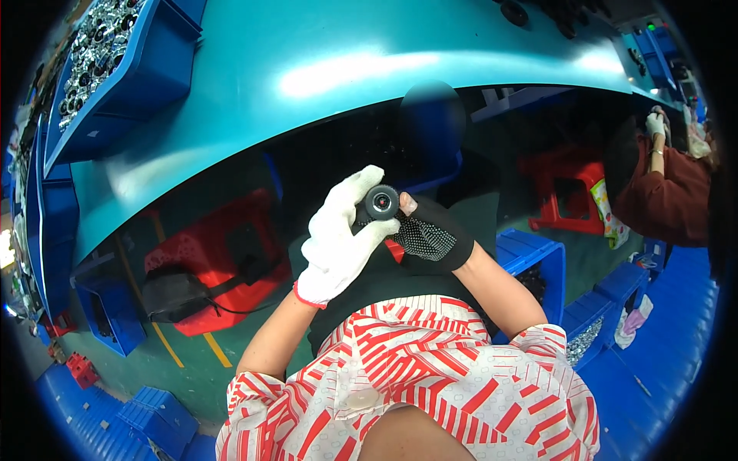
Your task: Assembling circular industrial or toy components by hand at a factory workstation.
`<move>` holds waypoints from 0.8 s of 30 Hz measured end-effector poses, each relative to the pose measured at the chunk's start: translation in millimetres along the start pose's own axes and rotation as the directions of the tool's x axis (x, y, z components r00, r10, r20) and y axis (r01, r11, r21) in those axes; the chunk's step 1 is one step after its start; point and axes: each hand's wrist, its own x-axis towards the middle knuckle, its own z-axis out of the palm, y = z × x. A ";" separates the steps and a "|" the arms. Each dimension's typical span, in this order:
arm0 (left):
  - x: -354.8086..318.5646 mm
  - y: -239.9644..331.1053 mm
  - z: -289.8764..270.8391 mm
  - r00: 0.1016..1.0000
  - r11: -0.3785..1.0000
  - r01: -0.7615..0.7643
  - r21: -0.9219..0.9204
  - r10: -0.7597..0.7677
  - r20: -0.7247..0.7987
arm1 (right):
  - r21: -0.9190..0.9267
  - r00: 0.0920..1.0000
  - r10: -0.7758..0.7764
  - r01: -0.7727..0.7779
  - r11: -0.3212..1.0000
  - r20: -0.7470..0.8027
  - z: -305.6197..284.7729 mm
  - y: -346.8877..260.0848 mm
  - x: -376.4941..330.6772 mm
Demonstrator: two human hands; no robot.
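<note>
Between my hands, above my lap, is a small black toy wheel (382, 203) with a treaded tyre, a silvery ring and a reddish spot at its centre. My left hand (344, 234), in a white knit glove with a red cuff, pinches it between thumb and fingers. On its other side my right hand (432, 237), in a black dotted glove, has its bare thumb tip close against the tyre. The right fingers curl behind and below the wheel, partly hidden, so their exact hold on it is unclear.
A teal worktop (254, 92) curves ahead of me. On its left stands a blue bin (157, 77) of shiny metal and black parts. Red stools (231, 257) and a blue crate (530, 250) flank me. At the right a co-worker in a dark red sleeve (669, 200) sits at the bench.
</note>
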 end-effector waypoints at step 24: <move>-3.2 -5.1 -5.3 0.906 0.792 0.408 -0.454 -0.412 0.094 | -0.693 0.939 -0.323 0.154 0.704 -0.119 -0.7 2.1 4.7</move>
